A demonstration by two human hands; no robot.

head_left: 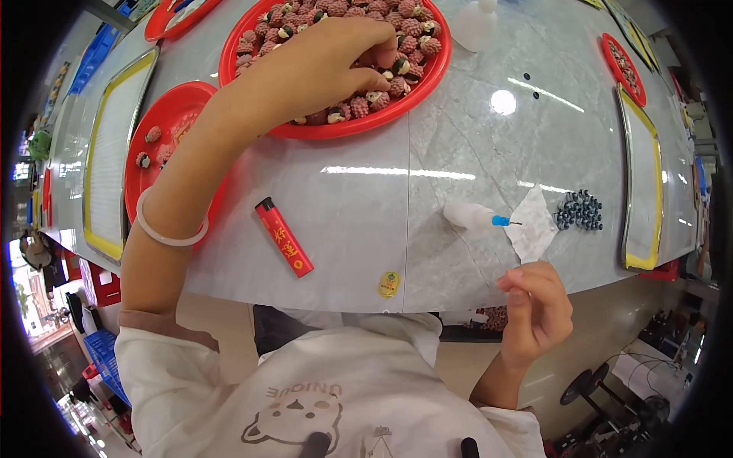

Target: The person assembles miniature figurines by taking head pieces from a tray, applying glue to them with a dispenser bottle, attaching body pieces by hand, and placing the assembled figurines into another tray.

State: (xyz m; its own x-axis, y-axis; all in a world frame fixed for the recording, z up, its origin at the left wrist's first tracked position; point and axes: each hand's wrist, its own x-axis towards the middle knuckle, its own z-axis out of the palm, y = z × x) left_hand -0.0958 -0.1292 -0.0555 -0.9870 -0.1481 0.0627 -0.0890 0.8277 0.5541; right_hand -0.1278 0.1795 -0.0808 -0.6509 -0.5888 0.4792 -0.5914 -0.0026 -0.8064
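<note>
My left hand (328, 65), a white bangle on its wrist, reaches over a big red bowl (434, 82) heaped with small bumpy pink pieces (359, 107), some showing black and cream parts. Its thumb and forefinger are apart among the pieces, with nothing visibly held. At the table's front edge on the right, my right hand (538, 313) is raised with curled fingers, thumb close to the forefinger; anything between them is too small to tell. Just beyond it lie a white squeeze bottle (467, 217) with a blue needle tip, a white tissue (532, 225) and a cluster of small dark beads (580, 210).
Under my left forearm sits a red dish (141, 126) holding a few pink pieces. A red lighter (284, 238) and yellow oval sticker (389, 285) lie in front. Yellow-edged trays (92, 206) (649, 187) flank both sides. Another white bottle (475, 27) stands beside the bowl.
</note>
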